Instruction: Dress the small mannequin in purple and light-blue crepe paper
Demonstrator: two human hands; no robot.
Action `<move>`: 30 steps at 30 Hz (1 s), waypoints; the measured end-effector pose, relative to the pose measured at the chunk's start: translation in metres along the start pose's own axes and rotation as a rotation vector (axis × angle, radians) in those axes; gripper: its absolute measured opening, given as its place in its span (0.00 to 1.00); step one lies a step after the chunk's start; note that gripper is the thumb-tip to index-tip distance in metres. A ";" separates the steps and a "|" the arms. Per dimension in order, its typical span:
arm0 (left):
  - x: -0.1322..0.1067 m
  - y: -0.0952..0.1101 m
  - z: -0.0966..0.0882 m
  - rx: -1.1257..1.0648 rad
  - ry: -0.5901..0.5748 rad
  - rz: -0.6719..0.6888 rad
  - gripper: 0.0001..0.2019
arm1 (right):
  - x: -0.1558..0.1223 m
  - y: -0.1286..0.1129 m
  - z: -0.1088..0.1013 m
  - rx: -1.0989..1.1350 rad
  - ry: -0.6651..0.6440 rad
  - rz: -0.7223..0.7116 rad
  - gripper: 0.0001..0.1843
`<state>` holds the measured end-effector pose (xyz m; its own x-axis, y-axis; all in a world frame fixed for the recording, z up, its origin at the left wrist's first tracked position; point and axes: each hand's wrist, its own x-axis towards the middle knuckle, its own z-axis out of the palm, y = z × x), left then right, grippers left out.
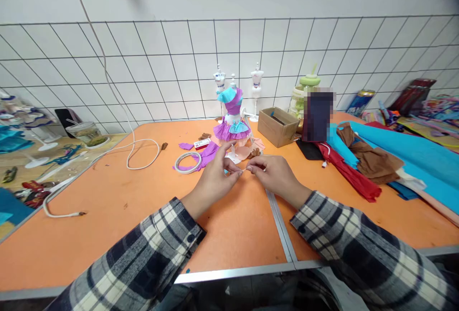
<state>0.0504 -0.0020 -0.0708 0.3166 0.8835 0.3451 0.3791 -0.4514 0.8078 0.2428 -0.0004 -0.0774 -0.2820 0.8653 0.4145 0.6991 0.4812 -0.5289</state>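
Note:
My left hand (220, 177) and my right hand (274, 177) meet fingertip to fingertip above the table, both closed in a pinch. A small pale strip (244, 170) shows between them, too tiny to name surely. Just beyond stands a mini dress form in a purple and light-blue ruffled dress (232, 115); my hands partly hide its white base. Left of my left hand, a roll of white tape (188, 163) lies on purple crepe paper (210, 153). Peach paper pieces (245, 151) and a crumpled brown scrap (254, 153) lie behind my fingers.
Two more small dress forms stand by the tiled wall, one at the right (256, 86). A cardboard box (278, 127), a pixelated phone (319, 115) and a green-lidded cup (309, 81) stand right of them. Coloured paper sheets (412, 158) cover the right side; a white cable (143, 167) curls left.

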 end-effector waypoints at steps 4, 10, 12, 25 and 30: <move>0.001 -0.002 -0.002 -0.103 0.043 -0.049 0.37 | 0.004 0.011 -0.002 0.066 0.042 0.066 0.08; 0.000 -0.017 0.004 -0.182 0.097 -0.021 0.45 | 0.007 0.021 0.003 0.167 -0.047 0.173 0.09; -0.002 -0.017 0.005 -0.061 0.057 0.049 0.46 | 0.006 0.018 0.007 0.245 -0.094 0.202 0.10; -0.004 -0.010 0.003 0.288 0.040 0.198 0.46 | 0.002 0.009 0.012 0.542 -0.198 0.306 0.13; -0.003 -0.007 0.000 0.397 0.069 0.273 0.46 | 0.002 0.007 0.012 0.571 -0.196 0.316 0.12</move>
<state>0.0467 -0.0017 -0.0777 0.3973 0.7262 0.5611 0.5972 -0.6688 0.4428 0.2396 0.0069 -0.0890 -0.2728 0.9600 0.0622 0.3264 0.1532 -0.9327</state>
